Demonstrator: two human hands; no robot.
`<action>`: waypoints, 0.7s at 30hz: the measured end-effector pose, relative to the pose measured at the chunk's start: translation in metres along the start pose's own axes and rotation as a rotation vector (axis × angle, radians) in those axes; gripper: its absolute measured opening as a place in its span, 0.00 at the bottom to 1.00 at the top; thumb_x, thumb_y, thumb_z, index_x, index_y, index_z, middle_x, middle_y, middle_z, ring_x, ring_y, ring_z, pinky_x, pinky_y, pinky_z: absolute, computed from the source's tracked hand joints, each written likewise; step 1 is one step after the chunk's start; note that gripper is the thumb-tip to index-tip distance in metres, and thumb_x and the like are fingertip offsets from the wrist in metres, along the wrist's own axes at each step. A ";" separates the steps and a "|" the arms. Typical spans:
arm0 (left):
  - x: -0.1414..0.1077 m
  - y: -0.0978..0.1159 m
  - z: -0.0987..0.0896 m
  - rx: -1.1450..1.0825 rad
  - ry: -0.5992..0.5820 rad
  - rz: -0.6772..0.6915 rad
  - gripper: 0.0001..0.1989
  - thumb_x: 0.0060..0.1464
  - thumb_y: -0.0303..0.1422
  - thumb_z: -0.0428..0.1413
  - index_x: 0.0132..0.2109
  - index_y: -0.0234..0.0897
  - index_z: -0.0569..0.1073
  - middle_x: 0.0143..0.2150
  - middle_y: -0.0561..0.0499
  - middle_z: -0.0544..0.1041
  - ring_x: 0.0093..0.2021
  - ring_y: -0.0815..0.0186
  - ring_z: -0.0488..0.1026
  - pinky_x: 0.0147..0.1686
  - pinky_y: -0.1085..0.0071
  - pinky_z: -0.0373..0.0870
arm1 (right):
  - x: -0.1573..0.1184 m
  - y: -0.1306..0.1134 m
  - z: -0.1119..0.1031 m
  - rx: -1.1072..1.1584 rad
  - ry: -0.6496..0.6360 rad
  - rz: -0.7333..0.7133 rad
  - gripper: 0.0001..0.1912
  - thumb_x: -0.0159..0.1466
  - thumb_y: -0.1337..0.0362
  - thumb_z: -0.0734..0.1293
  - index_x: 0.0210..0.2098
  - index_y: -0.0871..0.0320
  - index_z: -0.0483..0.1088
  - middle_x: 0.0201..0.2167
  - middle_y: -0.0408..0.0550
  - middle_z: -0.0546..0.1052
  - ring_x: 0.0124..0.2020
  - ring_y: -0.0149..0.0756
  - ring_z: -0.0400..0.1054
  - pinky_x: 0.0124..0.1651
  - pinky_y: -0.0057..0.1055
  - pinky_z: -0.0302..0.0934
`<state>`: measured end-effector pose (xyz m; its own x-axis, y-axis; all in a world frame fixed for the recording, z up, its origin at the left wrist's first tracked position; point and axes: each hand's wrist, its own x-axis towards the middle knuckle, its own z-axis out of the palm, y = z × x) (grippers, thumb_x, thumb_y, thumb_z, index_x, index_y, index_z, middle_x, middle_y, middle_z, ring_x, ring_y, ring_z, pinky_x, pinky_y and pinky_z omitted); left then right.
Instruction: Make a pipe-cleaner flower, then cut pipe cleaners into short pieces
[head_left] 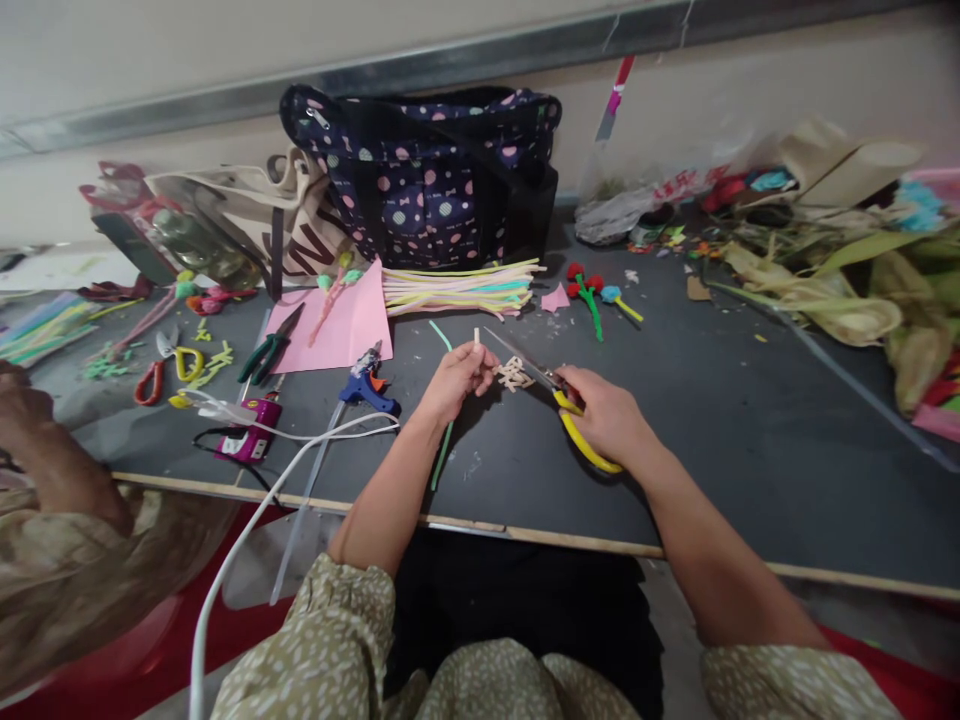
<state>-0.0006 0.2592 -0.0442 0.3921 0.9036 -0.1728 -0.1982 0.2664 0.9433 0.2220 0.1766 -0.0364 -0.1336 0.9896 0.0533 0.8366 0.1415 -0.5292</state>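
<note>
Between its thumb and fingers my left hand (461,377) pinches a short pale strip (476,337), which stands upright. My right hand (609,412) is closed round the yellow handles of a pair of scissors (581,437). The blades point up and left toward the strip without touching it. Beneath the blades, a small pile of short pale pieces (514,375) lies on the dark table (705,450). A green strip (442,457) runs along the table under my left hand.
A blue glue gun (369,388), a pink sheet (345,325) and green-handled pliers (268,350) lie left. Behind are a strip bundle (461,290) and a dotted bag (427,180). Corn husks (840,290) lie right. Another person's arm (64,450) rests at far left.
</note>
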 end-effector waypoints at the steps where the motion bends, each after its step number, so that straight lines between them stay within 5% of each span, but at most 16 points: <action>1: 0.000 -0.001 -0.001 0.044 0.025 0.029 0.19 0.53 0.48 0.59 0.32 0.34 0.72 0.30 0.51 0.71 0.24 0.75 0.63 0.22 0.77 0.60 | 0.000 0.000 0.000 0.000 0.002 0.002 0.16 0.55 0.69 0.63 0.44 0.54 0.68 0.32 0.46 0.72 0.31 0.35 0.64 0.30 0.29 0.50; 9: 0.003 -0.002 -0.004 0.150 0.123 0.149 0.17 0.48 0.42 0.64 0.40 0.34 0.79 0.24 0.55 0.70 0.24 0.74 0.63 0.29 0.74 0.64 | -0.001 -0.002 -0.001 0.013 -0.035 0.023 0.17 0.55 0.68 0.63 0.44 0.55 0.68 0.32 0.45 0.71 0.32 0.36 0.64 0.32 0.30 0.52; 21: 0.002 -0.001 -0.001 0.010 0.221 0.140 0.15 0.42 0.41 0.68 0.35 0.36 0.79 0.32 0.52 0.77 0.31 0.72 0.71 0.36 0.73 0.71 | -0.001 -0.003 -0.001 0.015 -0.031 -0.017 0.16 0.55 0.69 0.63 0.44 0.54 0.67 0.33 0.45 0.71 0.31 0.36 0.65 0.32 0.30 0.52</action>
<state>-0.0010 0.2607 -0.0457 0.1555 0.9830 -0.0975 -0.2271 0.1317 0.9649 0.2203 0.1749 -0.0344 -0.1644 0.9857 0.0368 0.8262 0.1580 -0.5407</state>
